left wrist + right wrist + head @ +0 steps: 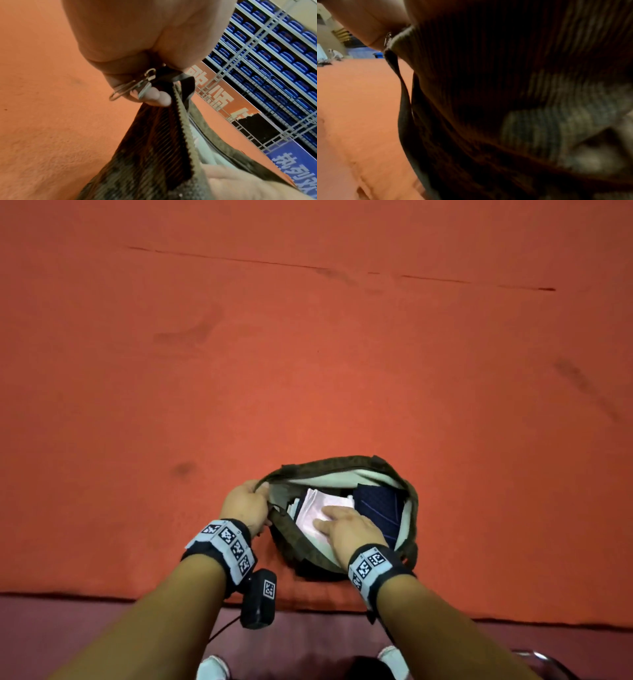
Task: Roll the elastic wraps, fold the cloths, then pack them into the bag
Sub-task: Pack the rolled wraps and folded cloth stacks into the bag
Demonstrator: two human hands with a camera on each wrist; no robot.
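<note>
Both of your hands are at the bag (412, 501). Your left hand (247, 503) has its fingers curled round the left end of the bag's rim, and the left wrist view shows those fingertips (154, 96) pinching the fabric right by the zipper pull (132, 85) and the end of the zipper teeth (185, 128), holding the mouth open. Your right hand (349, 530) reaches inside with fingers stretched out almost flat, pressing down on the pale pink folded cloth (313, 508); it grips nothing.

Inside the bag, that pink cloth lies toward the left of the opening, with the edge of another light piece (294, 503) showing just beside it, too hidden to say what it is. A dark navy folded cloth (380, 505) with thin blue lines sits touching the pink one on its right. The bag's pale lining (342, 475) shows along the far wall.

The bag itself is brown-olive ribbed fabric, resting near the front edge of the orange cloth-covered table (308, 354). The right wrist view is mostly filled by the bag's dark outer side (505, 81) and a strap (404, 108).
</note>
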